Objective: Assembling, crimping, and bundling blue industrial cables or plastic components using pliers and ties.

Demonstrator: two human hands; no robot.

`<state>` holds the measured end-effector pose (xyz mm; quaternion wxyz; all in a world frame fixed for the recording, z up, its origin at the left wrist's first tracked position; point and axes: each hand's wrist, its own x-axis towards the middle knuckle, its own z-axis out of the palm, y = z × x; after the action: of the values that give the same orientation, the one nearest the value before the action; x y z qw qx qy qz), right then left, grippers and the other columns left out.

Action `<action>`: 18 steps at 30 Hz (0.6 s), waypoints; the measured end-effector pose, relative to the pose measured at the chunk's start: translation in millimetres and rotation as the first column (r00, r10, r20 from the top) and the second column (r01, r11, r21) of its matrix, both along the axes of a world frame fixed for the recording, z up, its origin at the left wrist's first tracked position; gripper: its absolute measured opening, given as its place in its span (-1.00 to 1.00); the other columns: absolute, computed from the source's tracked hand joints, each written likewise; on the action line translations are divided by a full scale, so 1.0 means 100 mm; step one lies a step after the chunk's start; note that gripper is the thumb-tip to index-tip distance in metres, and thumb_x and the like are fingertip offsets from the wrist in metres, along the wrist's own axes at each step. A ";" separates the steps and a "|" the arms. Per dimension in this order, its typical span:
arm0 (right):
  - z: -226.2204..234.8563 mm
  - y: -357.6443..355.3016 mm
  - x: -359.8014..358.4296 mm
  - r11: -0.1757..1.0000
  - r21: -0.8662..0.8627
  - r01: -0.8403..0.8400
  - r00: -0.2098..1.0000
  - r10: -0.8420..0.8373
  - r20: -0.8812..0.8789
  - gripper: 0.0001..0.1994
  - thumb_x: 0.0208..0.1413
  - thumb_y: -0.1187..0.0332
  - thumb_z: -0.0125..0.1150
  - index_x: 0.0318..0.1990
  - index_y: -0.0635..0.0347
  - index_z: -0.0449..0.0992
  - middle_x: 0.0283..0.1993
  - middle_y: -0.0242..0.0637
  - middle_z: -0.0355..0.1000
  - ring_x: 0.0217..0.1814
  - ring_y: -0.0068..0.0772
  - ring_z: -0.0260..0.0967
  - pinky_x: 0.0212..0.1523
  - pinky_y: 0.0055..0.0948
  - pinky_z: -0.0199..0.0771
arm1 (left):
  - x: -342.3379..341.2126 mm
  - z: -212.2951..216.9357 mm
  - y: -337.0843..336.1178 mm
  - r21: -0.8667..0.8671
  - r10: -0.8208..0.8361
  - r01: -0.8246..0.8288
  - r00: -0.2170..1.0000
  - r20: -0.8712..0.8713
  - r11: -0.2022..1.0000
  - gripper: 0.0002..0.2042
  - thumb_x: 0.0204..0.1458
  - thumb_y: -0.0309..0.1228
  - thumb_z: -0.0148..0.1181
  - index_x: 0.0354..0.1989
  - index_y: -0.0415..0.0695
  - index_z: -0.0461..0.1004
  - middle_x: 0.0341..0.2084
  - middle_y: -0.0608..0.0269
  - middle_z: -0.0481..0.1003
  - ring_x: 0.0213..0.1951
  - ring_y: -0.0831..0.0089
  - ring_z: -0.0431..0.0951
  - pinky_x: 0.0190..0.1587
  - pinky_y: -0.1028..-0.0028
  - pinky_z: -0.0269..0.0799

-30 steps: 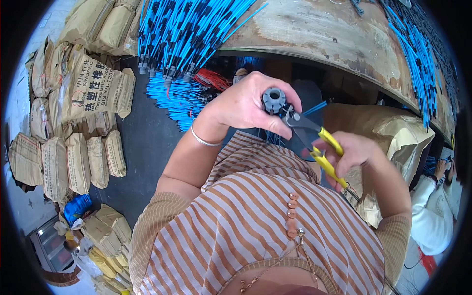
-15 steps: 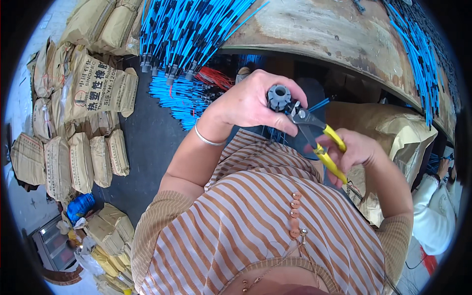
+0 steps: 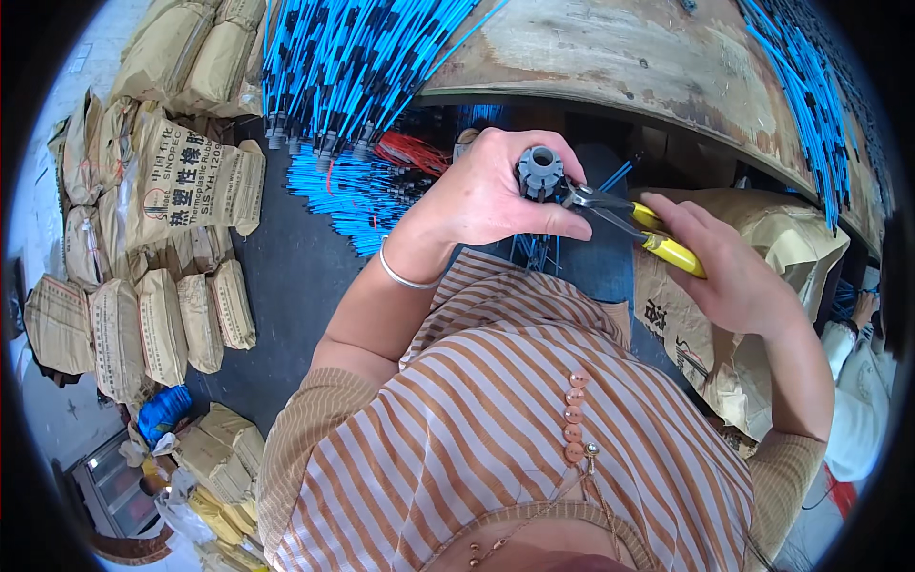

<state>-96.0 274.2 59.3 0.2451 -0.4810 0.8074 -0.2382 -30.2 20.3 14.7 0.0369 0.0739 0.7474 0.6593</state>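
The grey fitting (image 3: pixel 540 173), its hollow round end facing up, lies between the thumb and curled index finger of the left hand (image 3: pixel 491 195), whose fingers hold it closely. Just beside it, on the thumb-tip side, is the head of the pliers (image 3: pixel 675 254); contact between the two cannot be told. The fingers of the right hand (image 3: pixel 739 267) hold the pliers by their yellow handles, which stand apart. Blue strands (image 3: pixel 536 251) hang below the left hand. Beyond lies the wooden desk (image 3: pixel 591 52), bearing a blue bundle (image 3: pixel 348 62).
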 end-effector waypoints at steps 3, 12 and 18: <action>-0.05 -0.04 0.01 0.999 0.029 0.025 0.998 -0.026 0.057 -0.36 -0.20 0.66 0.20 0.16 0.27 0.26 -0.23 -0.13 0.45 -0.34 -0.21 0.39 -0.29 -0.40 0.38 | 0.01 -0.03 -0.03 0.000 -0.012 0.012 0.999 -0.052 1.000 -0.68 -0.46 -0.62 0.42 -0.42 -0.23 0.51 -0.56 0.29 0.51 -0.58 0.55 0.39 -0.44 0.62 0.32; 0.18 -0.14 -0.01 0.953 0.277 0.118 0.798 -0.258 0.545 -0.51 -0.07 0.66 0.09 0.11 0.31 0.29 -0.43 -0.15 0.45 -0.47 -0.28 0.39 -0.46 -0.44 0.33 | 0.06 -0.01 -0.09 0.049 -0.015 0.014 1.000 0.020 0.999 -0.71 -0.42 -0.61 0.40 -0.41 -0.24 0.52 -0.57 0.29 0.52 -0.57 0.55 0.40 -0.45 0.62 0.31; 0.64 -0.35 0.03 0.891 0.446 0.084 0.869 -0.285 0.405 -0.52 -0.05 0.63 0.09 0.11 0.31 0.28 -0.44 -0.14 0.45 -0.47 -0.24 0.39 -0.47 -0.43 0.33 | 0.03 0.01 -0.06 -0.060 -0.056 0.054 0.998 -0.031 0.997 -0.71 -0.42 -0.62 0.39 -0.40 -0.25 0.52 -0.54 0.26 0.54 -0.56 0.54 0.43 -0.44 0.61 0.34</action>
<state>-92.9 239.2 122.9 0.5007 -0.2665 0.8010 -0.1913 -27.6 14.1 16.1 0.0449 0.1042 0.7646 0.6345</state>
